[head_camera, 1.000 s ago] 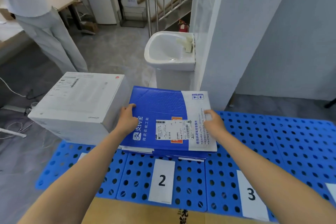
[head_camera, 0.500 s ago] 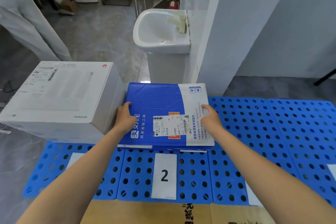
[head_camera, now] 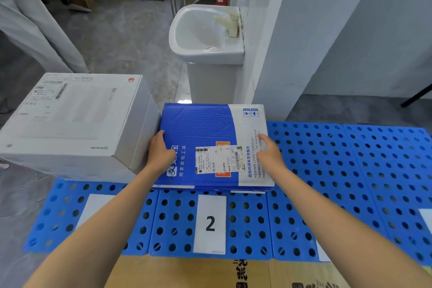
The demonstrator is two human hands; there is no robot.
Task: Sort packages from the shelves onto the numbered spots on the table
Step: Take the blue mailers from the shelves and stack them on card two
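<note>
Blue-and-white padded mailer (head_camera: 210, 142) lies flat on top of a thin stack of similar packages, on the blue perforated table panels (head_camera: 339, 170), directly behind the paper card marked 2 (head_camera: 210, 223). Shipping label faces up.

Left hand (head_camera: 161, 154) rests on the mailer's left edge with fingers extended and nothing clasped. Right hand (head_camera: 268, 156) lies flat on the white right-hand strip with fingers straight, pressing rather than gripping.

A large white carton (head_camera: 70, 119) sits just beside the stack on its left. A white washbasin (head_camera: 203, 33) stands beyond, against a pillar.
</note>
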